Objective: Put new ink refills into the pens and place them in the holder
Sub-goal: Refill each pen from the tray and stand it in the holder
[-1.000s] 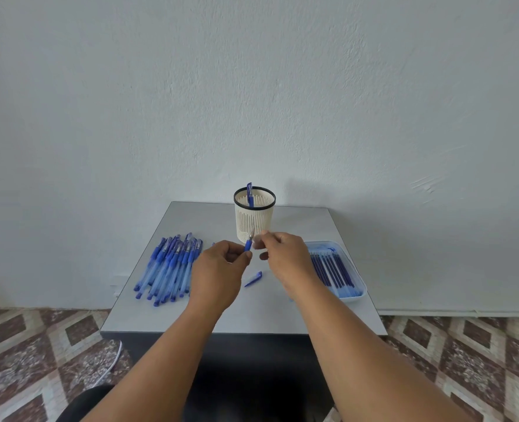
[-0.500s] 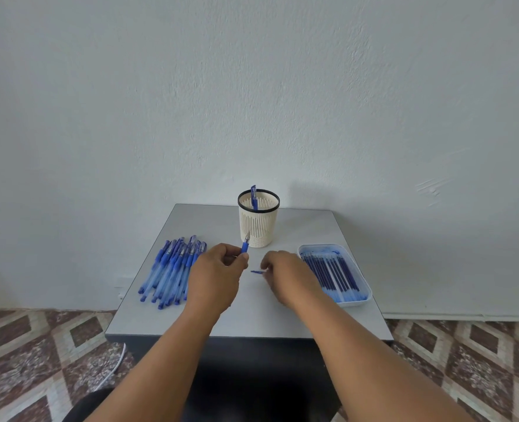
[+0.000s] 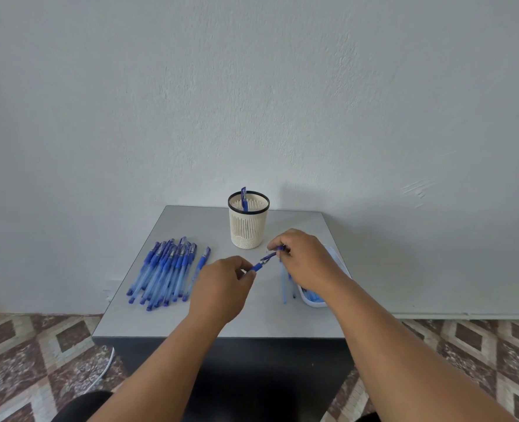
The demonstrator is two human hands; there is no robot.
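My left hand [image 3: 221, 287] grips a blue pen [image 3: 256, 266] whose grip and metal tip stick out toward the right. Just above the table, my right hand [image 3: 307, 260] pinches a small blue cap [image 3: 270, 255] right at that tip. Behind both hands stands the cream slotted holder [image 3: 248, 226] with a black rim, and one blue pen [image 3: 244, 199] is upright in it. A pile of several blue pens [image 3: 163, 272] lies on the left of the table. The clear refill tray [image 3: 313, 301] is mostly hidden under my right hand.
Two thin pale blue sticks [image 3: 284, 283] show below my right hand by the tray's left side; I cannot tell whether they are held. The small grey table [image 3: 252, 321] stands against a white wall. A white cable [image 3: 106, 367] lies on the tiled floor at the left.
My right hand dropped to the table, picked up the small blue cap and lifted it to the pen tip. My left hand tilted the pen toward the right.
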